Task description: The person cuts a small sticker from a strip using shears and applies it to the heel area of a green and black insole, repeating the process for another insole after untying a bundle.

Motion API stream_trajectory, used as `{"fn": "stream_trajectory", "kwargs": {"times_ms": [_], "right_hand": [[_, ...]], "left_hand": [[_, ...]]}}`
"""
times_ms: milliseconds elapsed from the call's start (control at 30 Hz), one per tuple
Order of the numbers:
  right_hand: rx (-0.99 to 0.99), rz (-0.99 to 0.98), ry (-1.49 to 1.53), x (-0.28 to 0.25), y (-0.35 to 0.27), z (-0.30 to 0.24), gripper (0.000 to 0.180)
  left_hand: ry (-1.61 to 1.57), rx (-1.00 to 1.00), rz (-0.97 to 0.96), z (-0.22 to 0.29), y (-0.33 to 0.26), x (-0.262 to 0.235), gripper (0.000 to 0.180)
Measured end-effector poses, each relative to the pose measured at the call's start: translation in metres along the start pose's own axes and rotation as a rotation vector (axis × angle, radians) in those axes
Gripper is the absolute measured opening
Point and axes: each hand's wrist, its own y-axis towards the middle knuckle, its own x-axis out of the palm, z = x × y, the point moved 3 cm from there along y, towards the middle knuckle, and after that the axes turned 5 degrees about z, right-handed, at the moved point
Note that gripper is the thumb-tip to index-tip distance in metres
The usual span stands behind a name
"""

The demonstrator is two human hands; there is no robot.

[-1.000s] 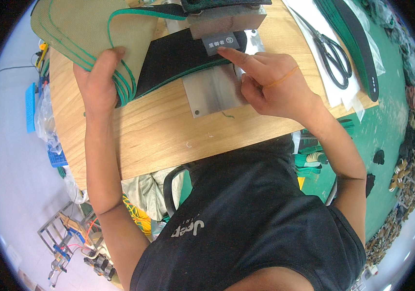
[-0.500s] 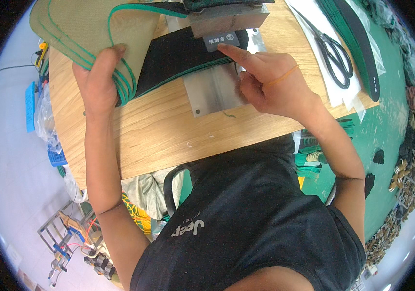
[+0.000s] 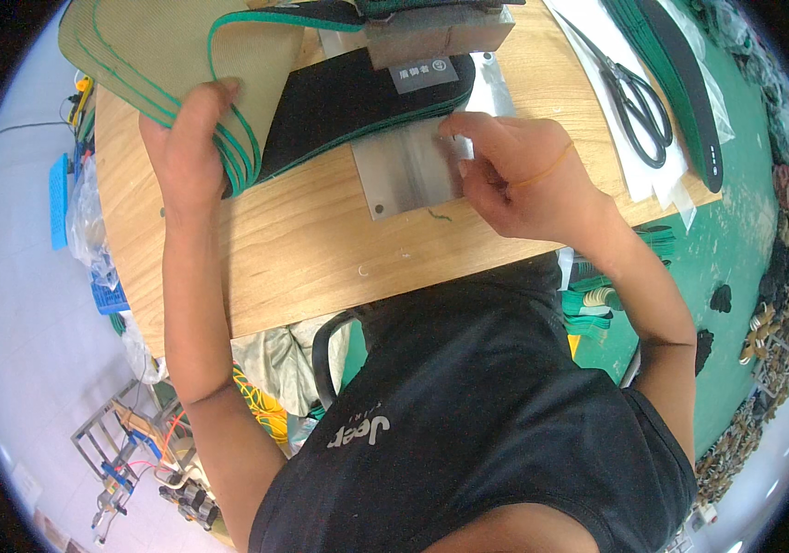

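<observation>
My left hand is closed round a stack of shoe insoles with beige undersides and green edges, its thumb on top. Part of the stack folds back; another part, with a black upper face, extends right beneath a metal block. A small grey printed label lies on the black heel end. My right hand is beside that heel, index finger bent at the stack's edge and the other fingers curled in. Whether they hold anything is hidden. Below the heel a flat metal plate rests on the table.
On the wooden table, black-handled scissors lie over white sheets at the right. Beside them is another stack of black and green insoles. A blue crate stands past the left edge. Piled goods line the far right floor.
My right index finger has drawn back off the label and bent toward the edge of the stack, leaving the label uncovered. My left hand keeps its grip on the insoles.
</observation>
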Motion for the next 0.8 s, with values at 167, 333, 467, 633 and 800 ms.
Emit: {"fn": "stream_trajectory", "kwargs": {"times_ms": [167, 333, 467, 633, 800], "right_hand": [[0.016, -0.004, -0.1, 0.009, 0.002, 0.005, 0.038], [0.02, -0.034, -0.085, 0.007, 0.0, 0.005, 0.037], [-0.001, -0.068, -0.048, -0.011, -0.009, -0.004, 0.038], [0.08, 0.169, 0.144, -0.057, -0.042, -0.013, 0.035], [0.019, 0.479, 0.03, -0.093, -0.051, 0.01, 0.03]], "left_hand": [[-0.104, 0.019, 0.023, 0.0, 0.001, 0.001, 0.019], [-0.098, -0.018, 0.069, -0.008, 0.007, -0.004, 0.022], [-0.113, -0.015, 0.094, -0.005, 0.006, -0.003, 0.023], [-0.104, -0.052, 0.092, -0.008, 0.005, 0.0, 0.021], [0.021, -0.002, -0.011, -0.004, 0.002, 0.006, 0.017]]}}
